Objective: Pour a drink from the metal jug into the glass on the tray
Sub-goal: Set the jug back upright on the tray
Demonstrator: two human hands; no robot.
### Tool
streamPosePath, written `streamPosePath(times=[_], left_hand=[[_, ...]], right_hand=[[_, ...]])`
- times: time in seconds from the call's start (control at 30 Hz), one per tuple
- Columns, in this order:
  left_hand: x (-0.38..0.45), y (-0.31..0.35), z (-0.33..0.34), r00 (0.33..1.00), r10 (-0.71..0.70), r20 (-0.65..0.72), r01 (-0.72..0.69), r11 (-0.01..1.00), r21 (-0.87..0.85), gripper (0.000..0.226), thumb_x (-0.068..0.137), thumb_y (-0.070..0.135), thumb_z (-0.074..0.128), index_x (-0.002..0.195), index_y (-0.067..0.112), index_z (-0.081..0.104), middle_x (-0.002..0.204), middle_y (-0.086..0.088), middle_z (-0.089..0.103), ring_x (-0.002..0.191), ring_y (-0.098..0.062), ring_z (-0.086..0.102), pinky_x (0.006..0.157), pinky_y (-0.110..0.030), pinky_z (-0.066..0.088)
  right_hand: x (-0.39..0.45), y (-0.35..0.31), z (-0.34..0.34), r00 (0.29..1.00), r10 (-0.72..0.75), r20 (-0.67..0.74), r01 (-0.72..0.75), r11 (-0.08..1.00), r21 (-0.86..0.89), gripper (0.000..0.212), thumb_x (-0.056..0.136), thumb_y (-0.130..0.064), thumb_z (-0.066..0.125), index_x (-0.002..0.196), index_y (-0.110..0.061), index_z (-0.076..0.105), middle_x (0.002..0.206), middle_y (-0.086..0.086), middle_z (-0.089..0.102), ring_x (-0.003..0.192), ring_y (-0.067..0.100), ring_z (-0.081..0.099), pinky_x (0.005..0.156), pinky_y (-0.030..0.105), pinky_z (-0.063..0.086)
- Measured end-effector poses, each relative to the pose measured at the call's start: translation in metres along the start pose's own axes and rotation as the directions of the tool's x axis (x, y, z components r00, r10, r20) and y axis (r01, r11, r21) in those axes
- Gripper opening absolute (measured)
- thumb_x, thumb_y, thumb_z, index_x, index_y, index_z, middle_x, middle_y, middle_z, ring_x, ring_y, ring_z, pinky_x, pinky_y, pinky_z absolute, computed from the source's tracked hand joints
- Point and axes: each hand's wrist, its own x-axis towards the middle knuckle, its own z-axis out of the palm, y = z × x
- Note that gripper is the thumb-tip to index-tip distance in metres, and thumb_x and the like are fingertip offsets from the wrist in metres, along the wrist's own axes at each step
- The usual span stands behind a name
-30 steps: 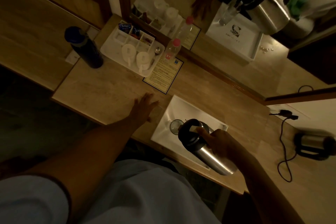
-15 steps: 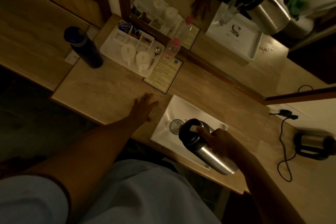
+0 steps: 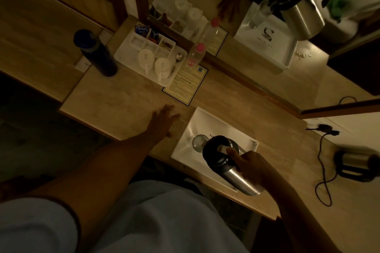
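A white tray (image 3: pixel 207 118) lies on the counter near its front edge. On its left part stands a clear glass (image 3: pixel 199 141), seen from above. My right hand (image 3: pixel 251 164) is shut on the metal jug (image 3: pixel 230 167), thumb on the lever of its black lid. The jug is tilted with its black top right beside the glass rim. Any stream is too dim to make out. My left hand (image 3: pixel 164 118) rests flat on the counter left of the tray, fingers spread, holding nothing.
At the back stand a dark blue bottle (image 3: pixel 96 53), a white organiser (image 3: pixel 127 47) with two cups and sachets, a pink-capped plastic bottle (image 3: pixel 195 55) and a printed card (image 3: pixel 186 84). A kettle (image 3: pixel 357 160) with a black cord (image 3: pixel 320 170) sits at right. A mirror (image 3: pixel 267 26) runs behind.
The jug has stayed tilted over the glass, shifting only slightly. My left hand has not moved.
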Motion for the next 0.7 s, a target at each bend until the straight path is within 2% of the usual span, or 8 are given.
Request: streamPosePath(times=[0.07, 0.13, 0.2, 0.3, 0.4, 0.57, 0.63, 0.7], left_hand=[[0.001, -0.001, 0.001, 1.0, -0.003, 0.011, 0.004, 1.0, -0.007, 0.108, 0.074, 0.038, 0.087, 0.158, 0.039, 0.019, 0.17, -0.006, -0.01, 0.157, -0.032, -0.008, 0.119, -0.069, 0.016], [0.001, -0.002, 0.002, 1.0, -0.001, 0.012, 0.001, 1.0, 0.0, 0.108, 0.074, 0.04, 0.087, 0.159, 0.039, 0.019, 0.17, -0.007, -0.011, 0.157, -0.032, -0.008, 0.119, -0.069, 0.016], [-0.001, -0.002, 0.001, 1.0, 0.007, 0.002, -0.007, 1.0, 0.009, 0.107, 0.075, 0.041, 0.086, 0.159, 0.038, 0.019, 0.17, -0.008, -0.01, 0.157, -0.033, -0.007, 0.119, -0.069, 0.016], [-0.002, -0.002, -0.001, 1.0, 0.02, 0.002, -0.02, 1.0, 0.003, 0.107, 0.076, 0.039, 0.086, 0.159, 0.037, 0.019, 0.17, -0.008, -0.009, 0.157, -0.033, -0.007, 0.119, -0.069, 0.016], [-0.002, -0.001, -0.001, 1.0, 0.023, 0.003, -0.023, 1.0, 0.006, 0.107, 0.075, 0.039, 0.086, 0.159, 0.037, 0.019, 0.17, -0.008, -0.009, 0.157, -0.033, -0.007, 0.118, -0.07, 0.017], [-0.001, -0.001, 0.001, 1.0, 0.01, -0.002, -0.01, 1.0, 0.005, 0.105, 0.076, 0.037, 0.086, 0.158, 0.039, 0.02, 0.171, -0.006, -0.008, 0.157, -0.032, -0.006, 0.119, -0.068, 0.015], [-0.001, -0.001, 0.001, 1.0, 0.012, -0.005, -0.012, 1.0, 0.003, 0.105, 0.076, 0.037, 0.086, 0.158, 0.04, 0.02, 0.171, -0.006, -0.008, 0.157, -0.032, -0.006, 0.119, -0.068, 0.015], [-0.001, -0.001, 0.001, 1.0, 0.008, -0.003, -0.008, 1.0, 0.01, 0.105, 0.076, 0.039, 0.085, 0.158, 0.039, 0.02, 0.171, -0.006, -0.007, 0.157, -0.032, -0.005, 0.119, -0.069, 0.016]], right_hand=[[-0.004, 0.003, 0.002, 1.0, -0.027, 0.013, 0.027, 0.999, -0.037, 0.101, 0.071, -0.093, 0.013, 0.079, -0.013, 0.074, 0.052, -0.001, 0.057, 0.044, 0.011, 0.051, 0.057, 0.032, 0.053], [-0.008, 0.007, 0.005, 1.0, -0.019, 0.003, 0.019, 1.0, 0.01, 0.092, 0.075, -0.09, 0.016, 0.065, -0.016, 0.07, 0.051, 0.0, 0.056, 0.045, 0.014, 0.052, 0.066, 0.044, 0.059], [-0.013, 0.012, 0.009, 1.0, -0.024, -0.009, 0.025, 0.997, 0.073, 0.088, 0.078, -0.089, 0.02, 0.058, -0.017, 0.067, 0.052, 0.004, 0.059, 0.047, 0.016, 0.054, 0.07, 0.047, 0.06], [-0.018, 0.022, 0.016, 0.998, -0.05, -0.049, 0.056, 0.99, 0.131, 0.099, 0.075, -0.095, 0.02, 0.065, -0.011, 0.072, 0.059, 0.015, 0.069, 0.047, 0.016, 0.057, 0.065, 0.041, 0.057], [-0.021, 0.031, 0.024, 0.992, -0.078, -0.1, 0.095, 0.98, 0.175, 0.104, 0.073, -0.097, 0.019, 0.066, -0.007, 0.071, 0.06, 0.015, 0.069, 0.044, 0.018, 0.058, 0.059, 0.03, 0.051], [-0.026, 0.039, 0.034, 0.974, -0.103, -0.202, 0.154, 0.954, 0.256, 0.089, 0.08, -0.091, 0.023, 0.056, -0.018, 0.068, 0.05, -0.004, 0.065, 0.041, 0.006, 0.055, 0.061, 0.028, 0.047], [-0.028, 0.041, 0.036, 0.964, -0.125, -0.235, 0.189, 0.944, 0.271, 0.079, 0.083, -0.088, 0.025, 0.057, -0.027, 0.068, 0.05, -0.006, 0.064, 0.041, 0.006, 0.055, 0.06, 0.026, 0.045], [-0.028, 0.045, 0.039, 0.953, -0.147, -0.264, 0.222, 0.933, 0.283, 0.075, 0.086, -0.084, 0.027, 0.056, -0.027, 0.066, 0.048, -0.005, 0.062, 0.039, 0.007, 0.053, 0.057, 0.026, 0.045]])
